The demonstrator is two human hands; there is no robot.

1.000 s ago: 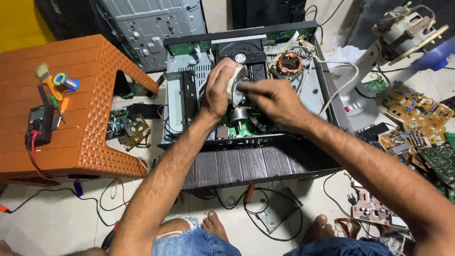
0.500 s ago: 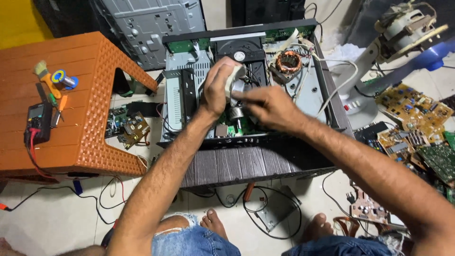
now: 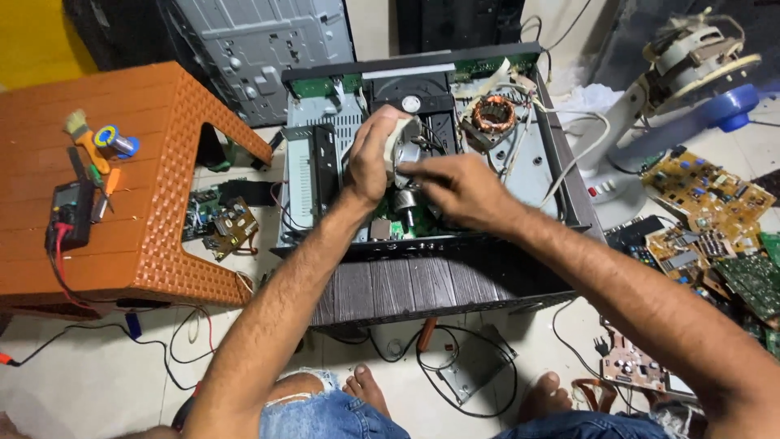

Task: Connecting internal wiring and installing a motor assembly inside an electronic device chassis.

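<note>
With the left hand [image 3: 372, 158] curled around a pale rounded part [image 3: 400, 134] inside the open black metal chassis [image 3: 561, 203], just left of the copper-wound coil [image 3: 493, 114], the right hand's [image 3: 455, 189] fingers pressed together should probe gently beside it.

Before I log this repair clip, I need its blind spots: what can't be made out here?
Head view only:
- The part under the left hand: a pale piece shows at the palm, the rest covered.
- The right hand fingertips: motion-blurred, so the grip is unclear.
- The open player middle: hidden by both hands.
- The meter on the orange stool: its screen is too small to read.
- The fan: cut off by the right edge.
</note>
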